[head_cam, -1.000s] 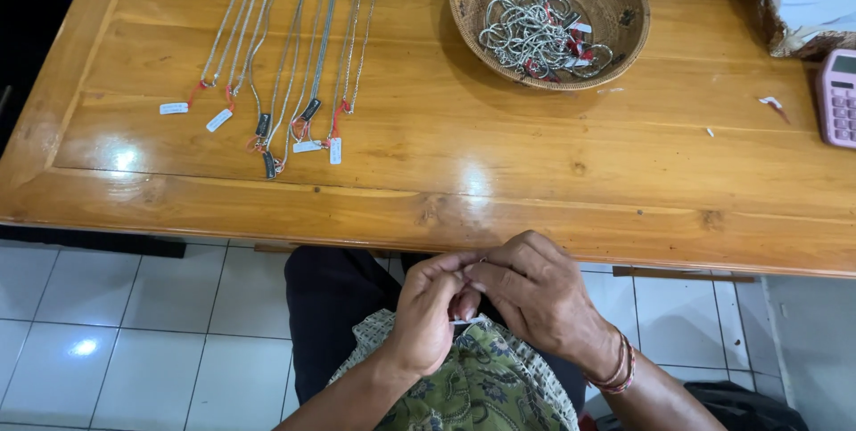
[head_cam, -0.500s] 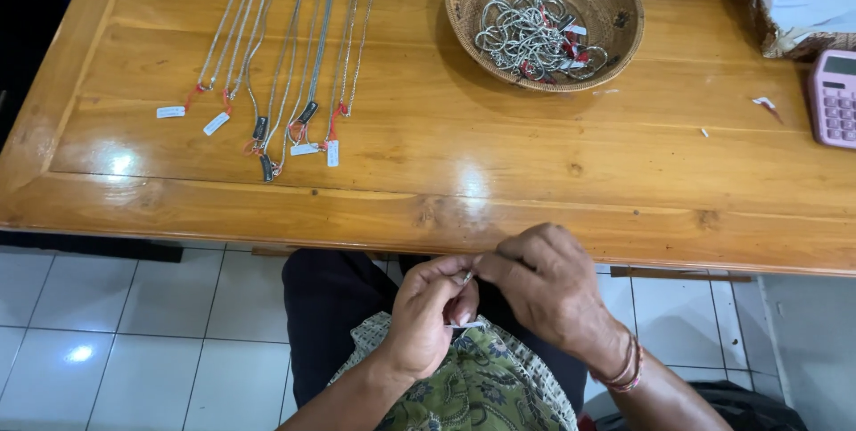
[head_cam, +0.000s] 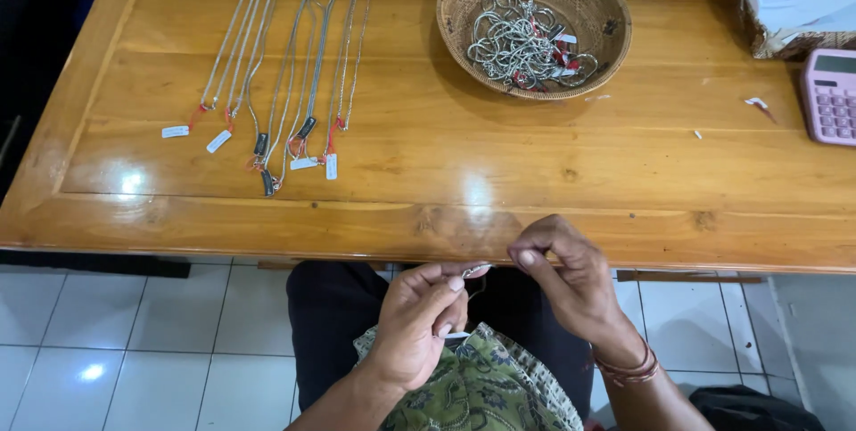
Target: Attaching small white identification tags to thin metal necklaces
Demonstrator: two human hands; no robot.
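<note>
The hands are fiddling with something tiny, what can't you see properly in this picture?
- Head view: the silver piece between the left hand and right hand is too small and mostly covered by fingers.
- The pink calculator is cut off by the right edge.
- The tags on the laid-out chains are too small.

We cannot make out the small silver piece [head_cam: 477, 269] pinched between our hands; the pink calculator [head_cam: 831, 97] runs off the right edge.
</note>
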